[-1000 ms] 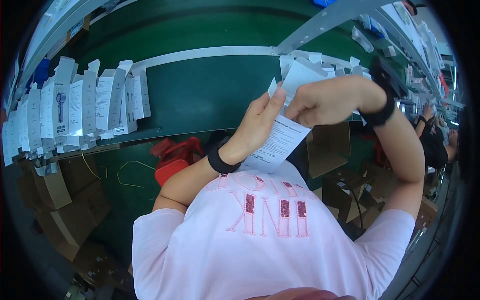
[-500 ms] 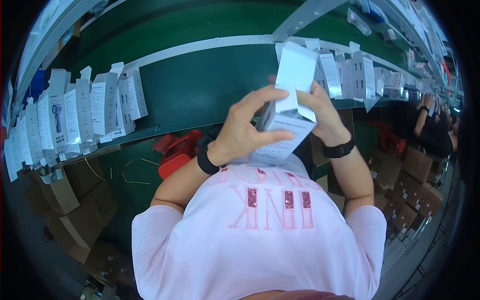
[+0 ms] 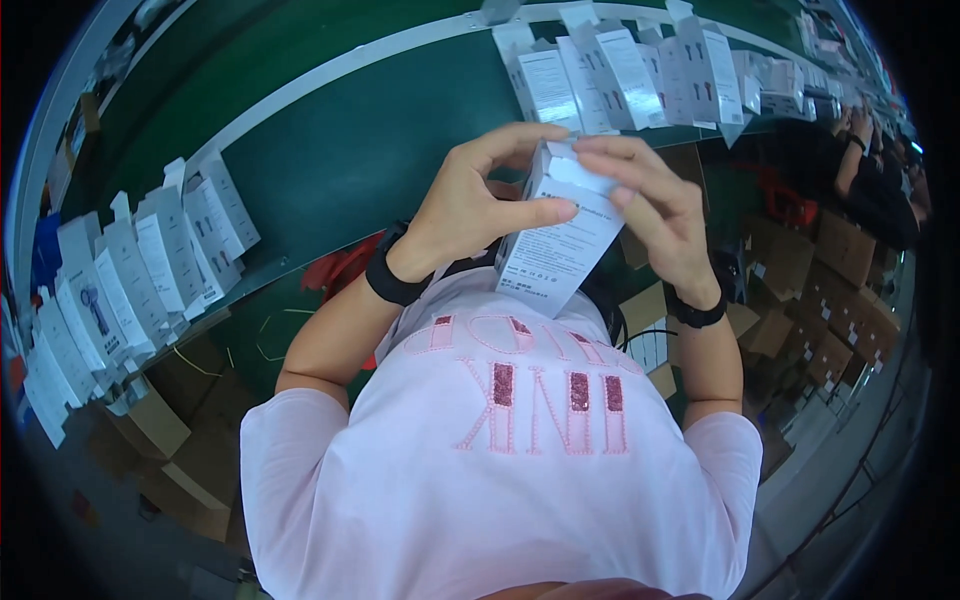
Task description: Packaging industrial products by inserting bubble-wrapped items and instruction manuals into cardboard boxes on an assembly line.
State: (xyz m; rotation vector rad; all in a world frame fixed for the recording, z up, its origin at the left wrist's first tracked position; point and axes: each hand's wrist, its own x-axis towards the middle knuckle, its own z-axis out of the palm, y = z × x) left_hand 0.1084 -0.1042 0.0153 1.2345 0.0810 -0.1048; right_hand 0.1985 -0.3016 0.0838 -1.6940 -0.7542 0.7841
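A white printed carton (image 3: pixel 563 230) stands tilted in front of my chest, its lower end near my shirt. My left hand (image 3: pixel 485 195) is closed round its left side, the thumb across the printed face and the fingers behind it. With the fingers of my right hand (image 3: pixel 655 200) I hold the carton's upper right edge, fingertips on the top and thumb along the side. The top flap now lies down over the carton's end. What is inside the carton is hidden.
Rows of white cartons with raised flaps stand on the green bench at the left (image 3: pixel 165 250) and far right (image 3: pixel 630 75). Brown cardboard boxes (image 3: pixel 185 430) lie below on the left, with more stacked at the right (image 3: pixel 820 290). Another person's arm (image 3: pixel 852 160) works farther along the bench.
The carton's upright top flap has been folded down. My right hand has moved from behind the flap onto the carton's top edge. My view has shifted, moving the carton rows in the picture.
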